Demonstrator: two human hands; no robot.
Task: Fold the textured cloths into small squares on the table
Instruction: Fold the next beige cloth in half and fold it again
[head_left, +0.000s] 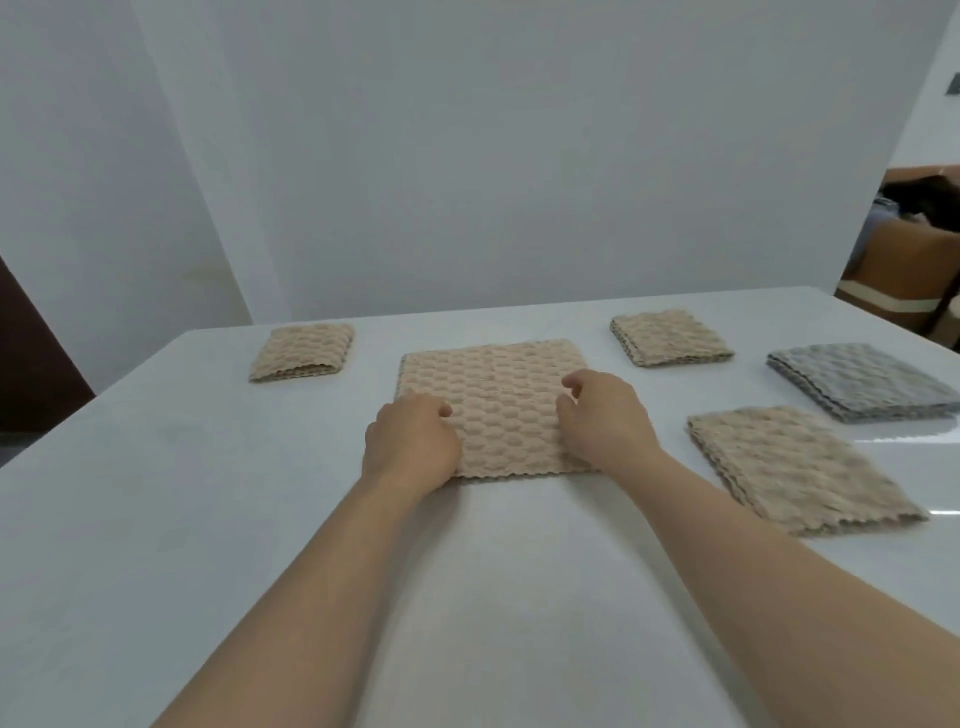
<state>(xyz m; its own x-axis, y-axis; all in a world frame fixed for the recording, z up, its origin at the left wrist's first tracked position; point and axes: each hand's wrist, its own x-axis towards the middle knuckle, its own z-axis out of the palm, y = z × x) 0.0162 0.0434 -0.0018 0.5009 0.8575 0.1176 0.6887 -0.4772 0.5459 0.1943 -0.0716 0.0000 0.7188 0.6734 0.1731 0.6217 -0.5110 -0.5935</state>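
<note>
A beige textured cloth (498, 395) lies flat in the middle of the white table (156, 493). My left hand (410, 441) sits on its near left corner with the fingers curled onto the fabric. My right hand (602, 415) rests on its near right part, fingers curled down and the thumb raised. I cannot tell whether either hand pinches the fabric. Two small folded beige squares lie at the back: one at the left (304, 351), one at the right (670, 338).
A stack of beige cloths (795, 467) lies at the right, with a stack of grey cloths (862, 379) behind it. A white wall runs behind the table. A brown chair (898, 280) stands beyond the table's far right corner.
</note>
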